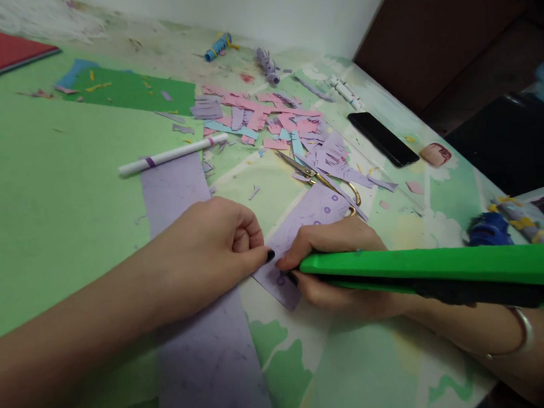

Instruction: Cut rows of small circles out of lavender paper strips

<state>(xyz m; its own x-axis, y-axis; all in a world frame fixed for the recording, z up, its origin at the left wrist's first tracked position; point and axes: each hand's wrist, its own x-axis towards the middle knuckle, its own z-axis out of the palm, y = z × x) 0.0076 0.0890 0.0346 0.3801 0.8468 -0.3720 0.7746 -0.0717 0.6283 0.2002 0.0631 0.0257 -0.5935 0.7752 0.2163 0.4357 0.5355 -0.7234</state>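
Observation:
My left hand (213, 247) rests over a long purple paper sheet (205, 368), its fingers curled in and its dark-nailed thumb touching the edge of a smaller purple paper strip (304, 220). Small darker purple rings mark that strip. My right hand (334, 256) is closed, thumb and forefinger together at the strip's lower end; what they pinch is hidden. Across this hand, from the right edge, runs a long bright green object (439, 265) with a dark underside. Whether I grip it, and its kind, cannot be made out. Gold-handled scissors (314, 173) lie just beyond the strip.
Pink, purple and blue paper scraps (264, 119) litter the table beyond my hands. A white marker (172, 154) lies across the purple sheet's far end. At right are a black phone (383, 137) and blue tape-like roll (487, 229). Green paper (133, 89) lies at upper left.

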